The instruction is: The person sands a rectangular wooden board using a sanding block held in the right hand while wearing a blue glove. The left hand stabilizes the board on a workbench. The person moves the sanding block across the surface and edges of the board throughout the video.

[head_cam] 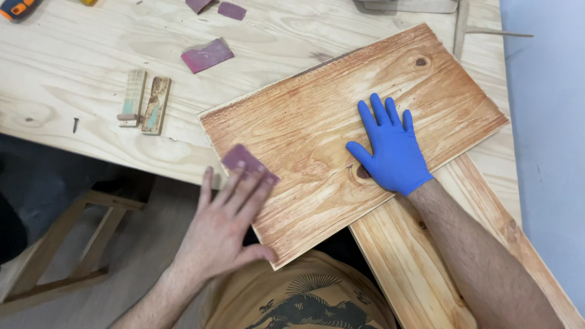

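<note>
1. Pale plywood forms the workbench (79, 79), and a reddish-stained pine board (341, 122) lies on it at an angle, its near corner jutting past the bench edge toward the person.

2. Risk — that overhanging corner has nothing under it. Hard pressure there, as I judge it, could tip or pivot the board, since only a flat palm pins it down.

3. Risk: the sandpaper piece (247, 163) sits right at the board's near-left edge. A stroke running off that edge could round the corner or catch the fingertips on the sharp wood.

4. Left hand (222, 228) is bare, fingers straight and close together, pressing flat on the sandpaper rather than gripping it; the thumb splays out along the board's near edge.

5. Right hand (390, 146), in a blue glove, lies open with fingers spread on the middle of the board beside a dark knot — holding nothing, only bracing.

6. Left of the board lie two small wood blocks (145, 100) and spare sandpaper scraps (207, 55); a second stained plank (463, 244) runs out from under the board's right side.
</note>
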